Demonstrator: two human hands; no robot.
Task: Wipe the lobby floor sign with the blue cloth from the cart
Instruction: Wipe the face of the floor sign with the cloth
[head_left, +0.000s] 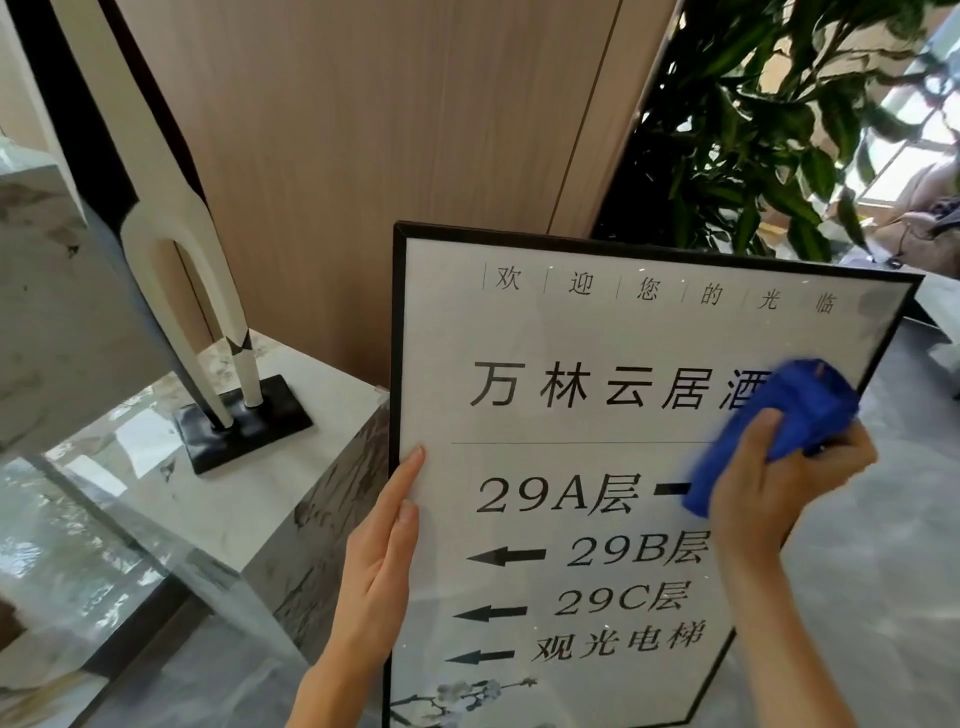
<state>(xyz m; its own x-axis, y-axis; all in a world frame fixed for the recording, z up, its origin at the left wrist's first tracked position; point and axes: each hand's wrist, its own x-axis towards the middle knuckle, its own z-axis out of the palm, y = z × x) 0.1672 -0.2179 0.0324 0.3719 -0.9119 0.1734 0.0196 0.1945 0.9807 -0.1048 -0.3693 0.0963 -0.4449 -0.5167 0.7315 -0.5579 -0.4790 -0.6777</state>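
Observation:
The lobby floor sign (571, 353) stands upright in front of me, a black-framed white panel with dark characters and left-pointing arrows. My left hand (382, 561) grips its left frame edge, thumb lying on the panel face. My right hand (779, 478) holds a bunched blue cloth (769, 421) pressed against the sign's right half, covering part of the large text line and the 29A arrow. The lower right of the sign is hidden behind my right forearm.
A white forked sculpture (208, 291) on a black base (244, 426) stands on a marble plinth (291, 499) just left of the sign. A leafy potted plant (753, 130) rises behind the sign's top right. Grey marble floor (883, 597) spreads to the right.

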